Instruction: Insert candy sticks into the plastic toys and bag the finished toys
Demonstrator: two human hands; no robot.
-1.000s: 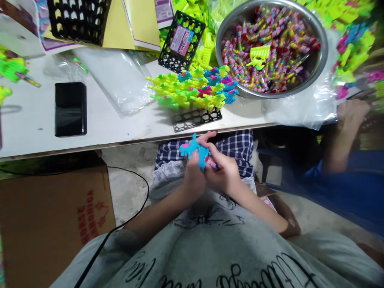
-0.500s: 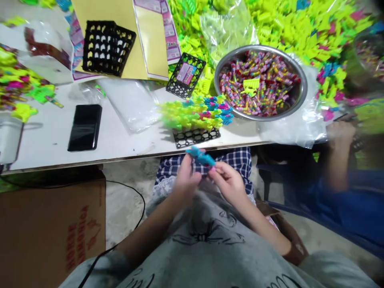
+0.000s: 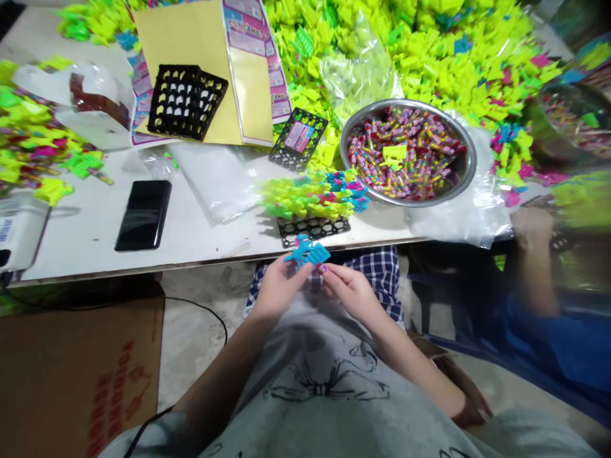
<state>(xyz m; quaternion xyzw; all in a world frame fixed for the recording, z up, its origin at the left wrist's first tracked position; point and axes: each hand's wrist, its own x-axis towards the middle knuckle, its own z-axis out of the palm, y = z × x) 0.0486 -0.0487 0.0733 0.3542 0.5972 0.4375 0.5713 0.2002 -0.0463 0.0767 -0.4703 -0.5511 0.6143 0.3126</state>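
Observation:
Over my lap, just below the table edge, my left hand grips a blue plastic toy between thumb and fingers. My right hand is closed in a pinch at the toy's lower right side. At its fingertips shows a small pink-and-red piece, coloured like the wrapped candies in the metal bowl. Most of that piece is hidden by the fingers. Right above my hands, a black perforated tray carries rows of yellow, blue and pink toys.
More black trays lie on yellow card sheets. Behind the bowl is a heap of yellow toys. A phone and clear plastic bags lie left. At right is another person's blurred arm; a cardboard box stands below left.
The blue toy has turned flatter and shifted slightly left, with its broad side now showing. Both hands stay close together on it. The whole view has tilted a little.

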